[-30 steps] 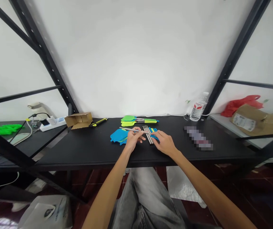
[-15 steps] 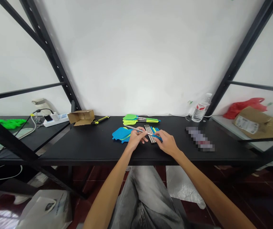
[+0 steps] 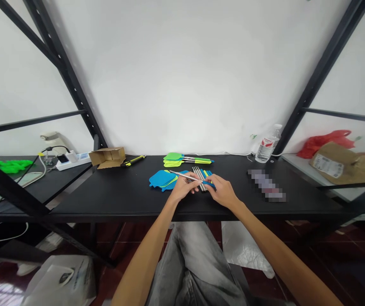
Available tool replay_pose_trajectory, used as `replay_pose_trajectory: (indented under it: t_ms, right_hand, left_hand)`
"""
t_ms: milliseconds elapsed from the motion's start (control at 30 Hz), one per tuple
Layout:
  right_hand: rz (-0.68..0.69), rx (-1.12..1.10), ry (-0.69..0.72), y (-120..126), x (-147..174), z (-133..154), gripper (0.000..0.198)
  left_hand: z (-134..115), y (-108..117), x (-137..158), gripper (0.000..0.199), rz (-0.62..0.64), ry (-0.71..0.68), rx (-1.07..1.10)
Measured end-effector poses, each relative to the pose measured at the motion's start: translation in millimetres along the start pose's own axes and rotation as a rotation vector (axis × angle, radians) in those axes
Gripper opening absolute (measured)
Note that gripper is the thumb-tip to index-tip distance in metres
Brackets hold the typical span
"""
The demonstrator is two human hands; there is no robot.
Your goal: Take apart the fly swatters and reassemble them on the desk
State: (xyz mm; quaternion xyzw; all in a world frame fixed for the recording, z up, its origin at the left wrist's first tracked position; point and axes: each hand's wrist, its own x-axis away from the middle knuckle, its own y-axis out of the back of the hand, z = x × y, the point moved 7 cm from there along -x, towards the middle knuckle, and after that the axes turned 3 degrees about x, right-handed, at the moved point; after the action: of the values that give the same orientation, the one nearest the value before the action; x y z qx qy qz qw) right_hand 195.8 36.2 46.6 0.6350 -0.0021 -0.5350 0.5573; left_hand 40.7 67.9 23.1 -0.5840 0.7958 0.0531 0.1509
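Observation:
Over the black table, my left hand (image 3: 184,188) is closed on a silver metal rod (image 3: 182,174), pinching it with thumb and fingers. The rod slants up to the left. At its lower right end is a blue handle (image 3: 208,184), gripped by my right hand (image 3: 224,192); whether the rod sits inside it I cannot tell. Left of my hands lie blue and yellow-green fly swatter heads (image 3: 160,178), partly covered by my left hand. Several loose metal rods (image 3: 197,171) and blue and yellow handles (image 3: 206,173) lie just behind my hands.
Fly swatters (image 3: 173,157) with green and yellow heads lie against the wall. An open cardboard box (image 3: 108,157) and a black-and-yellow item (image 3: 135,160) are at the left. On the right stand a water bottle (image 3: 267,145) and a blurred object (image 3: 267,185).
My left hand has slid a little along the rod toward the handle, and the rod's far end has moved slightly right and down. Both hands keep their hold.

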Motion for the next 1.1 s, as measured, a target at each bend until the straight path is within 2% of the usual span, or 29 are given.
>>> replay_pose_trajectory:
  t_ms: [133, 333, 400, 733, 967, 1100]
  right_hand:
    - [-0.01, -0.007, -0.036, 0, 0, -4, 0.016]
    - [-0.041, -0.01, -0.07, 1, 1, -10, 0.013]
    - [-0.041, -0.013, -0.074, 2, 1, -10, 0.012]
    - [-0.02, -0.028, -0.065, 2, 1, -7, 0.014]
    - [-0.032, -0.029, -0.08, 2, 1, -9, 0.017]
    - [-0.027, -0.022, -0.082, 1, 1, -10, 0.017]
  left_hand:
    - [-1, 2, 0, 0.044, -0.035, 0.007, 0.005]
    - [-5, 16, 3, 0.047, -0.219, -0.012, 0.075]
    - [-6, 18, 3, 0.048, -0.245, -0.027, 0.079]
    - [0, 9, 1, 0.046, -0.113, 0.016, 0.01]
    - [3, 19, 1, 0.049, -0.231, 0.012, 0.077]
    - [2, 19, 1, 0.047, -0.222, -0.006, 0.052]
